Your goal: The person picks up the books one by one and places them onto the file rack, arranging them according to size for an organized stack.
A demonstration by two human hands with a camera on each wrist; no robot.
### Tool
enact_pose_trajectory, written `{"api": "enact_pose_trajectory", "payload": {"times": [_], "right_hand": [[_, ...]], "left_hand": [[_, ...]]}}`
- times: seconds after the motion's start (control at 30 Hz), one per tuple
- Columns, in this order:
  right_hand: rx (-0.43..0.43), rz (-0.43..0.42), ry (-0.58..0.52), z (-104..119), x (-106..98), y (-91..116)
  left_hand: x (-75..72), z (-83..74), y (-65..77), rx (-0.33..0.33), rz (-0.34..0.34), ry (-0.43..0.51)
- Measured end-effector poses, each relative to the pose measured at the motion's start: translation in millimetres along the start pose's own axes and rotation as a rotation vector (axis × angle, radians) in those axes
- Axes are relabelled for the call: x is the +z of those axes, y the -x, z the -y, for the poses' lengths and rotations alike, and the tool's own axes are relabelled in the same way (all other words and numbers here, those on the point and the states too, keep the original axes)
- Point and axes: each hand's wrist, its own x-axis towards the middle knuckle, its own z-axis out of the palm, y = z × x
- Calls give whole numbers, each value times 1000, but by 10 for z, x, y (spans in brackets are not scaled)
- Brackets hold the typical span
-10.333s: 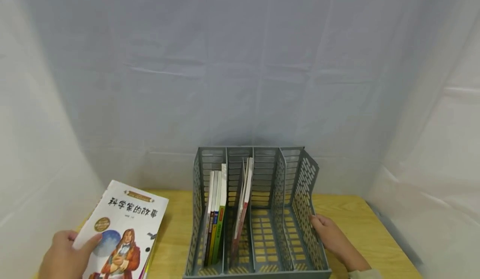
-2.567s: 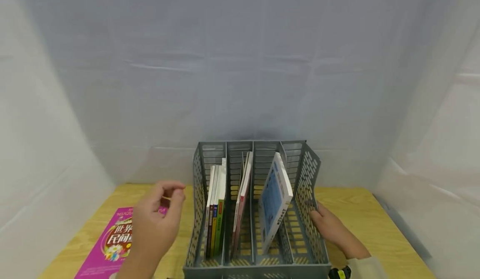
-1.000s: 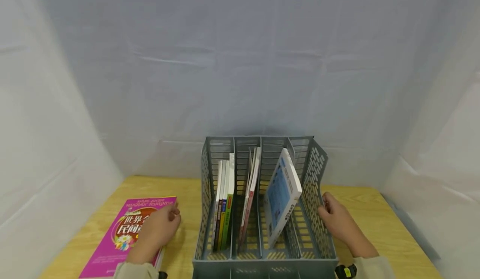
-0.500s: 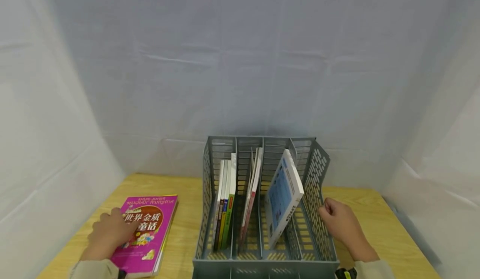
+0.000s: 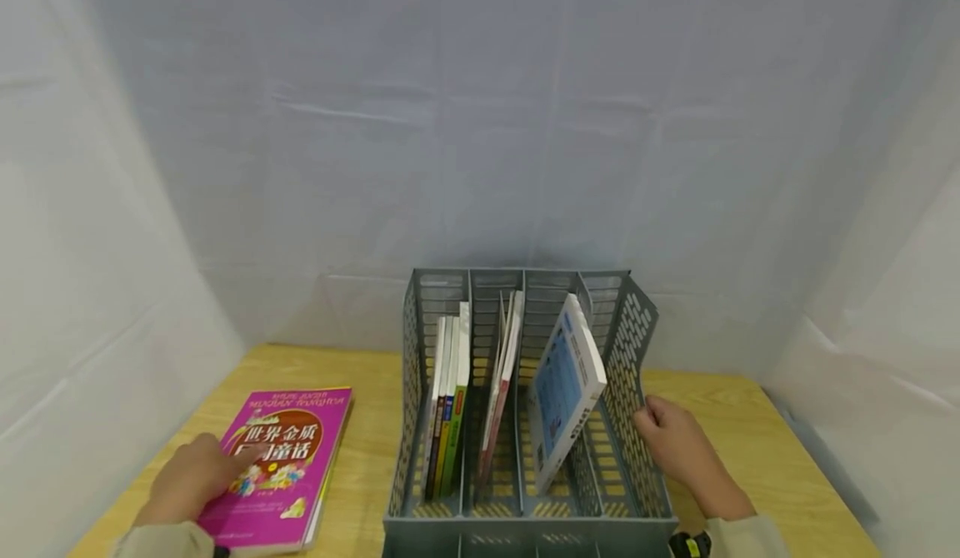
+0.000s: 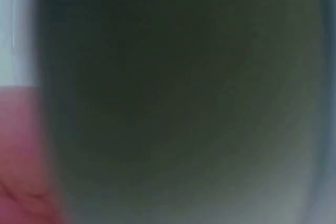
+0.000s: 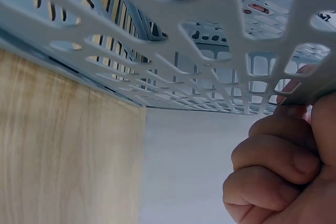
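A pink storybook (image 5: pixel 277 466) with yellow and white edges beneath it lies on the table at the left. My left hand (image 5: pixel 187 479) is at its left edge, one digit stretched over the cover. Where the other fingers lie is hidden; blur fills most of the left wrist view. In the middle stands a grey file rack (image 5: pixel 528 527) with upright dividers. My right hand (image 5: pixel 678 450) pinches its right side wall; in the right wrist view, a fingertip shows behind the perforated wall and the other fingers (image 7: pixel 273 161) are curled outside.
Several thin books (image 5: pixel 446 408) stand in the rack's leftmost compartment. Slim books (image 5: pixel 501 400) lean in the second. A thicker white book (image 5: pixel 566 391) with a blue cover picture tilts right in the third. White sheeting (image 5: pixel 480 125) encloses the wooden table (image 5: pixel 360 425).
Ten seconds ago my left hand held a white book; a white book later stands in the third compartment. Since then that hand has crossed the pink storybook to its left edge. The right hand stays.
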Motion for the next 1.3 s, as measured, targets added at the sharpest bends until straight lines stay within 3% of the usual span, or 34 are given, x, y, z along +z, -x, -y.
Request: {"api": "enact_pose_trajectory", "payload": {"times": [0.13, 0.33, 0.5, 0.57, 0.7, 0.87, 1.0, 1.1, 1.17, 1.23, 1.3], "right_hand": [[-6, 15, 13, 25, -28, 6], [-13, 54, -33, 34, -38, 23], [-21, 49, -54, 28, -49, 18], [-29, 46, -59, 21, -50, 13], [-37, 44, -76, -2, -33, 10], [-32, 52, -92, -19, -22, 6], [-26, 58, -109, -31, -13, 5], [-30, 56, -119, -49, 6, 1], [-32, 65, -126, -58, 17, 0], [-31, 68, -131, -62, 25, -4], [-26, 72, -134, -64, 25, -2]], "left_hand": [[8, -8, 24, 25, -31, -47], [45, -36, 52, -7, -51, -33], [69, -148, 21, -60, -177, 29], [71, -220, 19, -50, -229, 51], [38, -348, 71, 55, -272, 92], [-73, -566, 244, 176, -331, 155], [-72, -839, 423, 233, -507, 278], [22, -1007, 518, 361, -726, 417], [102, -1064, 554, 479, -838, 517], [179, -1075, 563, 580, -904, 572], [243, -1063, 548, 604, -906, 583]]}}
